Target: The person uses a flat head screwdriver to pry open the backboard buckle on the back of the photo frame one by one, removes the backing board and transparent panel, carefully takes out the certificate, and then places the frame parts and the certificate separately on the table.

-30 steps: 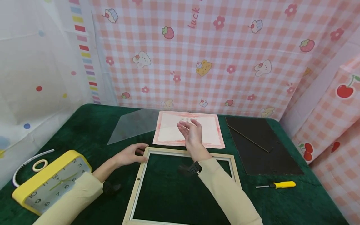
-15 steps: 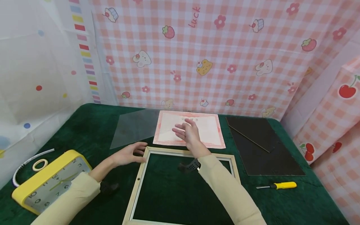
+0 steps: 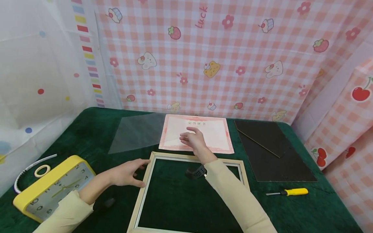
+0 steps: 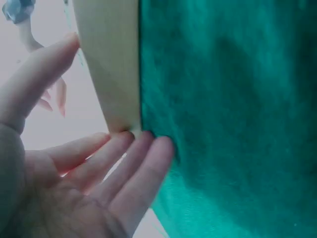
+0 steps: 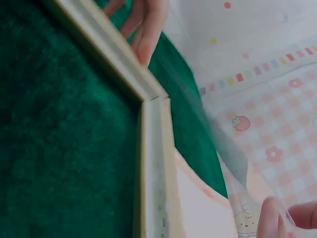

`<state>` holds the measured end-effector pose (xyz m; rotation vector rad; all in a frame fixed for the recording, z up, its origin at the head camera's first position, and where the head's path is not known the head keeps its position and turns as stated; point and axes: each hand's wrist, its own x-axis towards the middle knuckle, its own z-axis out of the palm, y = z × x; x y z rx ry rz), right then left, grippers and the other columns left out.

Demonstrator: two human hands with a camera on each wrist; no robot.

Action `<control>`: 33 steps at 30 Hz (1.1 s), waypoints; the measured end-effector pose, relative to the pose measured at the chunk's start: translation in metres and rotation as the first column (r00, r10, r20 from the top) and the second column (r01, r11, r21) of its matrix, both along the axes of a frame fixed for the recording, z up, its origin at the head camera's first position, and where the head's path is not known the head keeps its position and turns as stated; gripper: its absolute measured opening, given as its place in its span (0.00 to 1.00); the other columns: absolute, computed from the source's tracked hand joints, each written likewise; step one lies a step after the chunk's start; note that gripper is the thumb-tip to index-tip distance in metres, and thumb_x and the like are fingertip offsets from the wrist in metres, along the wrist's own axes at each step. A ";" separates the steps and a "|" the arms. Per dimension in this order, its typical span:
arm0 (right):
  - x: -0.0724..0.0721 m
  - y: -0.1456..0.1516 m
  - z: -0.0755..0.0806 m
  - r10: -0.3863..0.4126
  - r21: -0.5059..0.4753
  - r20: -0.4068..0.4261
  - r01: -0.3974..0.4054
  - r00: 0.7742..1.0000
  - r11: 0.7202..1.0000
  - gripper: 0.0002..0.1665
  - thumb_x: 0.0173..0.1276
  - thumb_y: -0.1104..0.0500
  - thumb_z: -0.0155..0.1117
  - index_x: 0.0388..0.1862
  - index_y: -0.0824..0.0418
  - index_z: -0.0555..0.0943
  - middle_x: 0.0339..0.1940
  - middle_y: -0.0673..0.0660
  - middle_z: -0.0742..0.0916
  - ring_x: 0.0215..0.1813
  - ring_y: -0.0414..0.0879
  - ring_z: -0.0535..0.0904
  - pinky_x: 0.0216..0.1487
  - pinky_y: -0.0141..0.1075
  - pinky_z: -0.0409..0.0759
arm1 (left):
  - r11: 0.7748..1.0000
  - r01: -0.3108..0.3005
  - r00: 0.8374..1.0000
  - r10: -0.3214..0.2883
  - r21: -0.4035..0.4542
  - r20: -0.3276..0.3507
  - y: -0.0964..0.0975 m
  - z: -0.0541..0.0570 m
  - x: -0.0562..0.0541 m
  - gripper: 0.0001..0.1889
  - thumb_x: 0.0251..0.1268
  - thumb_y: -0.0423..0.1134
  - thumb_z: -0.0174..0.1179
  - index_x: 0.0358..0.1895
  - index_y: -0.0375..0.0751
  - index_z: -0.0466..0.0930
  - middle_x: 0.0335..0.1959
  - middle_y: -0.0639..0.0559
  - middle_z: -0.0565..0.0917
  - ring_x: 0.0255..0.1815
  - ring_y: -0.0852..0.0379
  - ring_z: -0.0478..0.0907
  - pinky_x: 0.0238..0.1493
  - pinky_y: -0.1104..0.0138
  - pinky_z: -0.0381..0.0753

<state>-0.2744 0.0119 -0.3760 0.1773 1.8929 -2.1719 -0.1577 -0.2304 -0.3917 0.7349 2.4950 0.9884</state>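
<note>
In the head view, a pale wooden picture frame lies on the green cloth. At its left side, my left hand touches the outer edge near the far corner with extended fingers and thumb; the left wrist view shows the fingertips against the wood. My right hand is raised beyond the far rail, pinching a clear plastic sheet by its right end. That sheet slants up from the left, partly over a pink-bordered certificate. In the right wrist view the sheet reaches the fingers.
To the right lie a black backing board with a thin rod on it and a yellow-handled screwdriver. A yellow clock, a ring and a white cord are at left. A checked curtain hangs behind.
My left hand has slid from the frame's far-left corner toward me along its left side. The right hand has turned slightly and shifted a little left, and the clear sheet's tilt has changed with it.
</note>
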 end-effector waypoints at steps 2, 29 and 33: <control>0.001 -0.002 -0.002 0.029 0.017 -0.007 -0.029 1.000 0.999 0.27 0.60 0.68 0.57 0.59 0.64 0.65 0.39 0.63 0.81 0.36 0.47 0.80 0.36 0.33 0.76 | 1.000 0.015 1.000 -0.015 -0.027 0.017 0.000 0.003 0.006 0.44 0.50 0.47 0.65 0.64 0.28 0.51 0.58 0.37 0.62 0.55 0.41 0.63 0.46 0.53 0.70; -0.001 -0.070 -0.006 0.231 0.171 -0.039 -0.221 0.972 0.960 0.25 0.60 0.67 0.59 0.57 0.67 0.69 0.32 0.59 0.82 0.35 0.50 0.80 0.40 0.37 0.76 | 0.990 0.035 0.997 -0.026 -0.137 0.071 -0.002 0.009 0.023 0.49 0.44 0.53 0.66 0.65 0.30 0.50 0.61 0.41 0.60 0.58 0.46 0.60 0.54 0.51 0.59; 0.000 -0.076 -0.006 0.283 0.190 -0.032 -0.272 0.959 0.943 0.24 0.61 0.65 0.57 0.57 0.68 0.68 0.32 0.59 0.82 0.40 0.53 0.79 0.41 0.39 0.75 | 0.989 0.035 0.997 -0.025 -0.140 0.072 -0.001 0.011 0.024 0.48 0.45 0.54 0.65 0.65 0.30 0.50 0.60 0.41 0.61 0.58 0.46 0.60 0.54 0.50 0.59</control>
